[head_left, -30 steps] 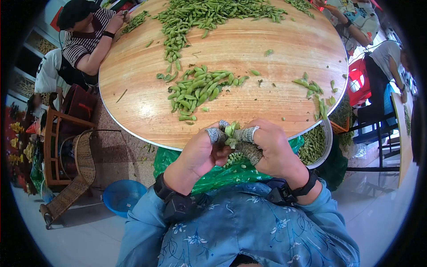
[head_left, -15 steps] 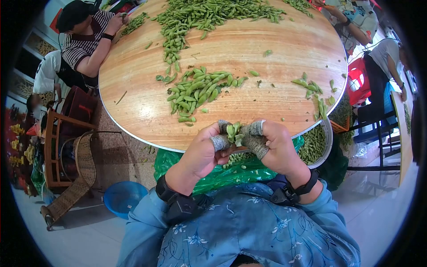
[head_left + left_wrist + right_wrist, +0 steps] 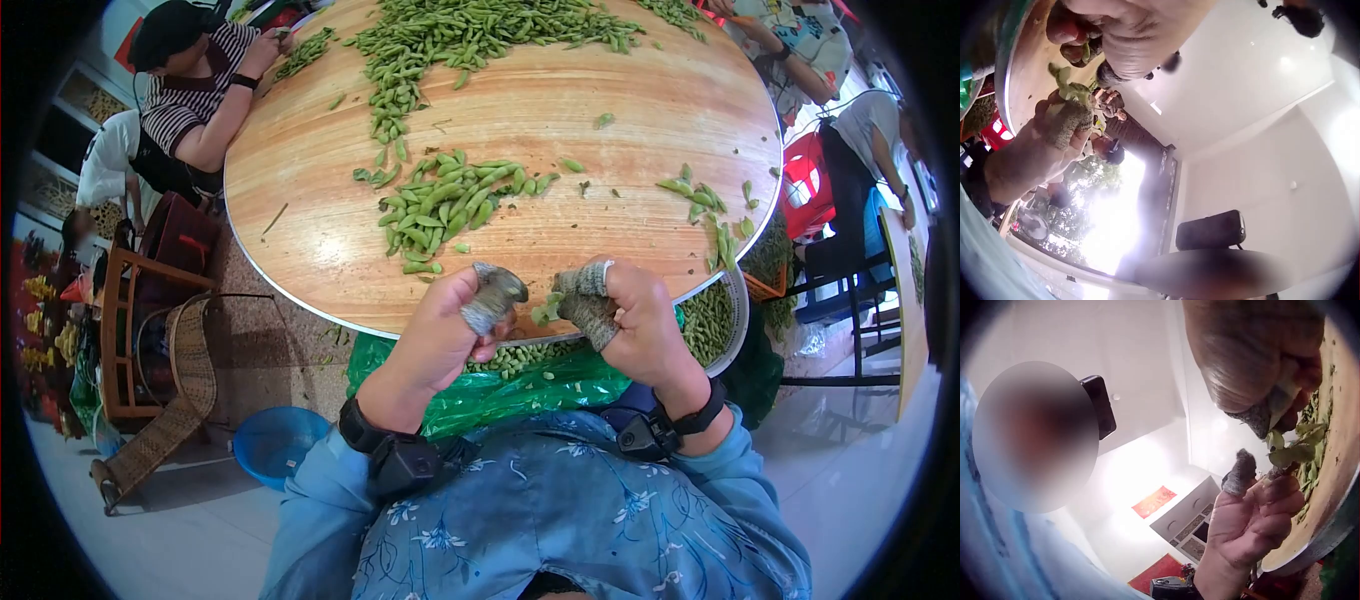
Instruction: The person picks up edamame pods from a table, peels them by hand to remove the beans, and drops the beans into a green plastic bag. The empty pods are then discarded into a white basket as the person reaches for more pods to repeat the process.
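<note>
My right hand (image 3: pixel 635 310), with knitted covers on thumb and forefinger, pinches a split green soybean pod (image 3: pixel 546 311). Pale flaps of that pod (image 3: pixel 1294 453) spread out in the right wrist view. Just left of it, my left hand (image 3: pixel 440 330) has its fingers curled; its thumb and forefinger wear grey covers too. The left wrist view shows a small green piece (image 3: pixel 1087 51) between the left fingers, mostly hidden by them. Both hands hover at the near table edge, above shelled beans (image 3: pixel 525 357) on green plastic (image 3: pixel 500 395).
A small heap of pods (image 3: pixel 450 200) lies ahead on the round wooden table (image 3: pixel 620 150), with a larger pile (image 3: pixel 450 40) farther back. At right stands a white basin (image 3: pixel 742 310) of green beans. A blue basin (image 3: pixel 280 445) sits on the floor; another person (image 3: pixel 190 80) sits at left.
My hands were together on the pod; they have since drawn apart, the left to the left and the right to the right with the split pod. The table heaps look unchanged.
</note>
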A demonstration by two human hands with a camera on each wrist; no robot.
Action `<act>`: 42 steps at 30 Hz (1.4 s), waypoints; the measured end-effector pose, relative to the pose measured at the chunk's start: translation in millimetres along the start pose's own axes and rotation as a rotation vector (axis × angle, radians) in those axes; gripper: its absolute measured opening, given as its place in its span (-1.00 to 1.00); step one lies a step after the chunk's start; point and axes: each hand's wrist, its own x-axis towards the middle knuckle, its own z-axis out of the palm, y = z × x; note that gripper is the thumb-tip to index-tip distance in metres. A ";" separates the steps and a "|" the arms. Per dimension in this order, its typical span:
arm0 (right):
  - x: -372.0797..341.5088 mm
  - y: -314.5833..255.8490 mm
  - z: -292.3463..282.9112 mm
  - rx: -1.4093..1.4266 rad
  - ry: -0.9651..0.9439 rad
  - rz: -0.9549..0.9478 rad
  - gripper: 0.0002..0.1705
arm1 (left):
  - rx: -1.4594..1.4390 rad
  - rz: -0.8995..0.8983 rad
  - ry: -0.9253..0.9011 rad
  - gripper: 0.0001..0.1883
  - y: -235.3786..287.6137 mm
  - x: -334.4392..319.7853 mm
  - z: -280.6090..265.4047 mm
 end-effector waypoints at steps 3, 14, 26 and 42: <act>2.6 -4.0 -1.9 -0.036 -0.043 -0.043 -0.85 | 0.163 -0.043 0.018 -0.77 -0.2 3.2 1.2; 5.1 -0.5 -3.9 0.056 -0.033 -0.042 -0.83 | -0.090 -0.214 0.033 -0.86 2.0 1.7 4.3; 5.4 14.3 -7.7 0.286 -0.031 -0.006 -0.87 | -0.280 -0.154 -0.075 -0.85 -5.1 8.3 -6.4; 2.4 18.1 -8.2 0.386 0.026 0.160 -0.88 | -0.288 -0.081 -0.145 -0.89 -11.8 10.5 3.0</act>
